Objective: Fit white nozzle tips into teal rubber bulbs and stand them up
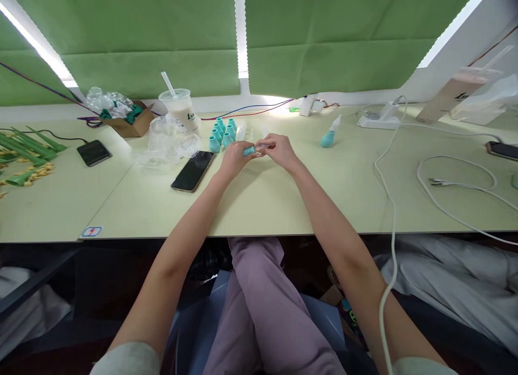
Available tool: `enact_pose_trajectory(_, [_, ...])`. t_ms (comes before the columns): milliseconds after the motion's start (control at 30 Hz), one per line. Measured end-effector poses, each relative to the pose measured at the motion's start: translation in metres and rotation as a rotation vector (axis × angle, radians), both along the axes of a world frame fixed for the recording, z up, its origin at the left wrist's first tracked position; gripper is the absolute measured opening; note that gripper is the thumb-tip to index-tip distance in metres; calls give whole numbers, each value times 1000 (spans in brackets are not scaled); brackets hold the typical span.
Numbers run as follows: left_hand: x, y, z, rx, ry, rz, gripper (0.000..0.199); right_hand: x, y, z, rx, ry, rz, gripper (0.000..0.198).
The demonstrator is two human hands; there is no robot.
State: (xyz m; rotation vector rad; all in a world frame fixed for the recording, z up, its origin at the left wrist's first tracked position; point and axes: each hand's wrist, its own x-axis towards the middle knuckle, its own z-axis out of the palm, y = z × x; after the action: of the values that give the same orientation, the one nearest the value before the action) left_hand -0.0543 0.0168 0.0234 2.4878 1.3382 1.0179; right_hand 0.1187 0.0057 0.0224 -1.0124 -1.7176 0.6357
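Observation:
My left hand (pixel 232 160) is closed around a small teal rubber bulb (pixel 249 151) above the table. Fingers of my right hand (pixel 283 150) pinch a small clear piece that looks like a nozzle, touching or very near the bulb's open end; the fingers partly hide it. Just beyond my left hand several teal bulbs (pixel 227 140) stand upright in rows, with clear plastic pieces (pixel 241 132) lying beside them. Off to the right, one teal bulb with a clear nozzle on it (pixel 328 138) rests on the table.
A phone (pixel 193 171) lies left of my left hand. Behind it are a crumpled plastic bag (pixel 164 145), a drink cup (pixel 178 108) and a cardboard box (pixel 131 124). On the right are a power strip (pixel 378 120) and a white cable (pixel 386 189) crossing the table edge.

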Motion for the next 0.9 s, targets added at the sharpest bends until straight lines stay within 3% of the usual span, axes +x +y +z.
enact_pose_trajectory(233, [3, 1, 1, -13, -75, -11, 36, -1, -2, 7, 37, -22, -47, 23])
enact_pose_trajectory(367, [6, 2, 4, -27, -223, -31, 38, 0, -8, 18, 98, 46, -139, 46])
enact_pose_trajectory(467, [5, 2, 6, -63, -307, -33, 43, -2, -7, 18, 66, 123, -173, 62])
enact_pose_trajectory(667, [-2, 5, 4, -120, -358, -4, 64, -29, -4, 0, -286, 267, 125, 62])
enact_pose_trajectory(767, [-2, 5, 3, -169, -417, -27, 68, -42, -8, -3, -315, 344, 245, 54])
enact_pose_trajectory(900, [1, 3, 2, -245, -499, -119, 66, -45, -8, -4, -259, 320, 134, 54])
